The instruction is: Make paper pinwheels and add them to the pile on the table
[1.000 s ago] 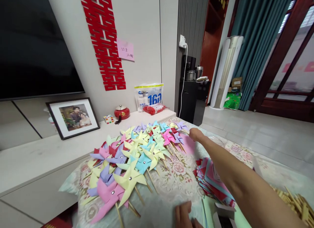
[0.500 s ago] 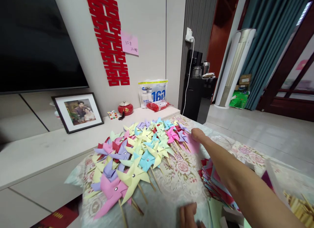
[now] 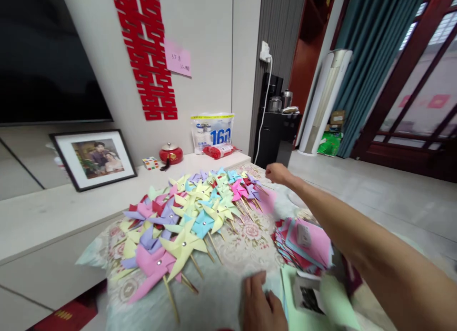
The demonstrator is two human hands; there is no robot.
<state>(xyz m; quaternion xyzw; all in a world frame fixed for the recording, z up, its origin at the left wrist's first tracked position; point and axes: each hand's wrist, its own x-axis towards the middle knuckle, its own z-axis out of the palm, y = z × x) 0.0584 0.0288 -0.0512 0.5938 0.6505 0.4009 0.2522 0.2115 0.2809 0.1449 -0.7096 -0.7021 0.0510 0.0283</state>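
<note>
My right hand (image 3: 277, 173) reaches over the far right of the cloth-covered table, its fingers curled closed. What it holds, if anything, is hidden. Just left of it lies a group of paper pinwheels (image 3: 203, 222) on thin wooden sticks, in yellow, pink, purple, blue and red. My left hand (image 3: 260, 302) rests low on the tablecloth (image 3: 228, 297), thumb and fingers apart, with nothing seen in it. To its right is a small box (image 3: 309, 297) with dark contents, on pale green paper (image 3: 291, 278). Behind that sits a stack of coloured paper squares (image 3: 314, 248).
A white cabinet (image 3: 89, 207) along the wall carries a framed photo (image 3: 96, 157), a puzzle cube (image 3: 150, 163), a red lidded pot (image 3: 171, 154) and a plastic pack (image 3: 212, 131). Pink paper (image 3: 267, 202) lies beside the pinwheels. A tower air conditioner (image 3: 324, 102) stands beyond.
The view has shifted, and the paper stack and small box show more fully. My right arm stays stretched out, its hand now nearer the table's far edge. More of my left hand is in view.
</note>
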